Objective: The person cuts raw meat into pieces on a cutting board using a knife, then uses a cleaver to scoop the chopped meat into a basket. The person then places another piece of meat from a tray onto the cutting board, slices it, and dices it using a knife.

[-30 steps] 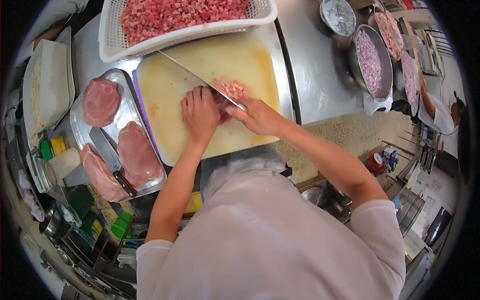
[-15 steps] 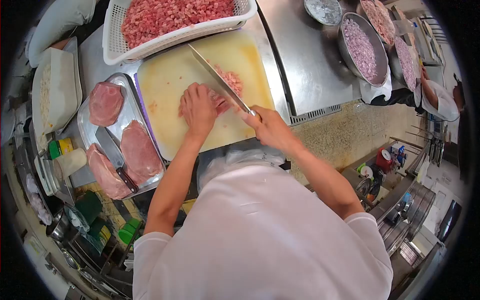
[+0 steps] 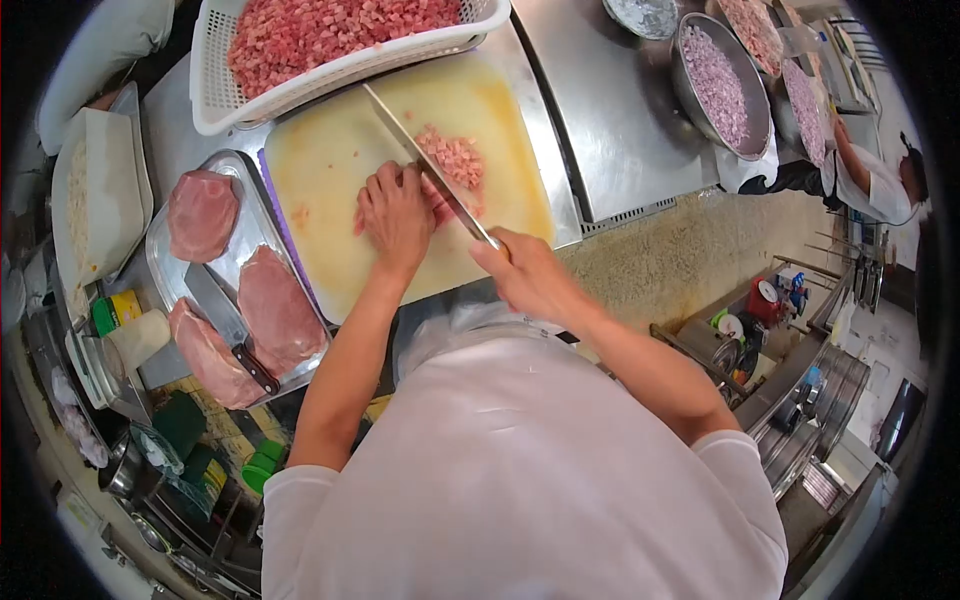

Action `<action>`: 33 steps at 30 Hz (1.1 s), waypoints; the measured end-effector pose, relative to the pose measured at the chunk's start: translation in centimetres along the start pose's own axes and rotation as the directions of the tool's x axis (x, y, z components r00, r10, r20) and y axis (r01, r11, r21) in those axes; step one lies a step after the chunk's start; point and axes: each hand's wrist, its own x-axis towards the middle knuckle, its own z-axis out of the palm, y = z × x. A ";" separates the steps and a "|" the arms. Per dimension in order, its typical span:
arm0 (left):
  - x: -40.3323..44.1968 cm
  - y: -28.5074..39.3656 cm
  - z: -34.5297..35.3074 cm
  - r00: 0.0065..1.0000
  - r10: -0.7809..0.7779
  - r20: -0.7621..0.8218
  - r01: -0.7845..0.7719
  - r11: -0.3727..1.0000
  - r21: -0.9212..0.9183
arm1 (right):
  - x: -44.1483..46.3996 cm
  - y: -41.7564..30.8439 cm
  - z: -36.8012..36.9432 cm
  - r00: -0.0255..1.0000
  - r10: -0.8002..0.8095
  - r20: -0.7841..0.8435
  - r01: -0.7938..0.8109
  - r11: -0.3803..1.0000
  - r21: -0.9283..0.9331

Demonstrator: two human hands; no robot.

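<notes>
My left hand (image 3: 396,222) presses curled fingers onto a piece of raw meat (image 3: 442,208), covering most of it. In my right hand (image 3: 530,275) is a long kitchen knife (image 3: 428,165), its handle mostly hidden in the grip. The blade slants up and left across the meat, just right of my left fingertips. Beyond the blade lies a small heap of diced meat (image 3: 456,160) on the yellowed cutting board (image 3: 315,165). Behind the board, a white plastic basket (image 3: 345,78) holds a mass of diced meat.
Left of the board, a metal tray (image 3: 241,182) carries three meat slabs and a second knife (image 3: 222,302). A white tub (image 3: 118,190) stands farther left. At right, a metal bowl of chopped onion (image 3: 720,95) sits on the steel counter (image 3: 620,150); another person (image 3: 880,180) is beyond.
The blade has come down and left, nearer my left fingers. More of the diced heap shows to its right. The whole view has shifted slightly.
</notes>
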 end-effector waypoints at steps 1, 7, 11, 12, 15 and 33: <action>0.1 0.1 -0.2 1.000 -0.004 0.011 0.004 1.000 -0.009 | -0.9 0.5 0.7 1.000 0.017 -0.010 -0.017 0.999 0.030; 0.0 -0.2 -0.1 0.998 0.038 -0.057 -0.038 0.999 0.001 | 4.8 2.1 3.8 0.995 -0.067 -0.077 0.074 0.993 0.090; 0.4 -0.4 0.4 0.995 0.053 -0.081 -0.054 0.998 -0.019 | 2.2 -0.5 1.7 0.995 0.095 0.015 -0.096 0.988 0.118; 0.3 -0.4 0.4 0.996 0.056 -0.076 -0.057 0.998 -0.017 | 1.0 -0.4 2.0 0.996 0.087 0.020 -0.088 0.990 0.106; 0.4 -0.2 0.0 0.999 0.045 -0.025 -0.045 0.999 -0.014 | -3.1 -1.6 2.4 0.968 0.237 0.080 -0.249 0.944 0.216; 0.5 -2.1 -0.7 0.999 -0.044 -0.006 0.044 0.996 -0.075 | 2.1 -0.8 -1.5 0.994 -0.055 0.099 0.064 0.994 -0.093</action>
